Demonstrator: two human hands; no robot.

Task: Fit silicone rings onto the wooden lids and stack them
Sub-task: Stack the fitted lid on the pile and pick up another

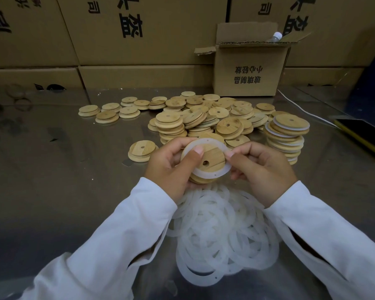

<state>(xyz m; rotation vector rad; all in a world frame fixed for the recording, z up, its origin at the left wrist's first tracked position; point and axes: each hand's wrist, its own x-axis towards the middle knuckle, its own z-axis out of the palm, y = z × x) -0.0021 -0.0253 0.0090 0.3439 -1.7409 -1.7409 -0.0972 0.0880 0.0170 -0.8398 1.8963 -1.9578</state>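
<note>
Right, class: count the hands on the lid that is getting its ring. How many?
2. The left hand grips the lid on its left side, thumb on top; the right hand pinches the ring at the lid's right edge. No others in view.

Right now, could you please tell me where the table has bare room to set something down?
Widest bare steel: left of the lone lid, in front of the scattered lids. A narrow strip separates the ringed stack from the yellow-edged object. The lid pile and ring pile crowd the middle.
</note>
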